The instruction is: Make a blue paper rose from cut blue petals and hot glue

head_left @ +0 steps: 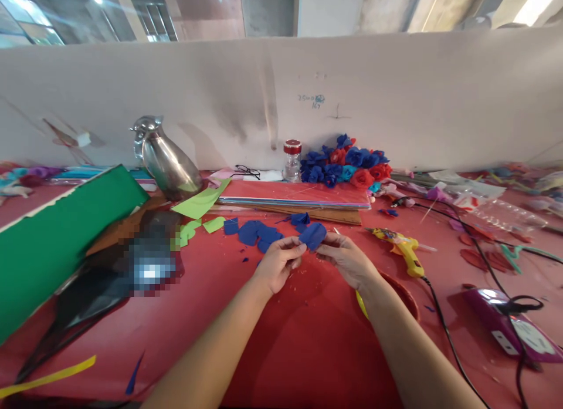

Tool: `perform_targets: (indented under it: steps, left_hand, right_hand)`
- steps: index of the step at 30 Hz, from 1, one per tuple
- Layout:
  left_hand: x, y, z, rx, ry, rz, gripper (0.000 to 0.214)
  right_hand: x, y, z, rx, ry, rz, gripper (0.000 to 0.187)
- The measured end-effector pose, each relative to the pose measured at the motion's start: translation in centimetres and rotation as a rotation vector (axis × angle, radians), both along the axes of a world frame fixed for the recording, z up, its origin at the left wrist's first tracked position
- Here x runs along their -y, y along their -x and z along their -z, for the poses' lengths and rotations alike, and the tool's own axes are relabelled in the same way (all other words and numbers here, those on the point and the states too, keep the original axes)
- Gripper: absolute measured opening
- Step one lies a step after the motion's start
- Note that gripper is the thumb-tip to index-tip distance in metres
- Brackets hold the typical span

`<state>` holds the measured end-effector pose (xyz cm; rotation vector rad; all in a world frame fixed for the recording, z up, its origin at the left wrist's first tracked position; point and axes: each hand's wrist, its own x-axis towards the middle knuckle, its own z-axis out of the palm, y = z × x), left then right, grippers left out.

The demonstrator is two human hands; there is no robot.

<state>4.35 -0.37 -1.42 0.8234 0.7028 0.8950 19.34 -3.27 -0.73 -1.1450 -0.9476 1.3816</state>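
Observation:
A blue paper petal (313, 237) is stretched between my two hands above the red table. My left hand (281, 261) pinches its left edge between thumb and fingers. At its right edge, my right hand (343, 256) grips it the same way. Just behind lie several cut blue paper pieces (251, 233), with a folded blue piece (299, 219) close to my fingertips. Green paper pieces (189, 232) rest farther left. A yellow glue gun (409, 253) lies to the right of my right hand. Part of a round red container (407, 297) shows behind my right forearm.
A steel jug (169, 165), a red-lidded jar (292, 160) and a heap of blue and red paper flowers (347, 165) stand along the back wall. Paper sheets (294, 193) are stacked before them. At right, black cords run by a purple power box (510, 327). A green board (65, 239) leans left.

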Motion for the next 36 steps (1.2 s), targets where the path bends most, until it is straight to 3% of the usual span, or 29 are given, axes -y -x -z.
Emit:
perform_targets:
  steps: [19, 36]
  left_hand:
    - [-0.12, 0.03, 0.24, -0.041, -0.002, 0.041, 0.022]
    - [0.33, -0.15, -0.42, -0.037, -0.060, -0.037, 0.019]
  right_hand:
    - [-0.01, -0.08, -0.29, 0.025, -0.129, -0.053, 0.016]
    - [0.12, 0.09, -0.40, -0.079, -0.100, -0.024, 0.014]
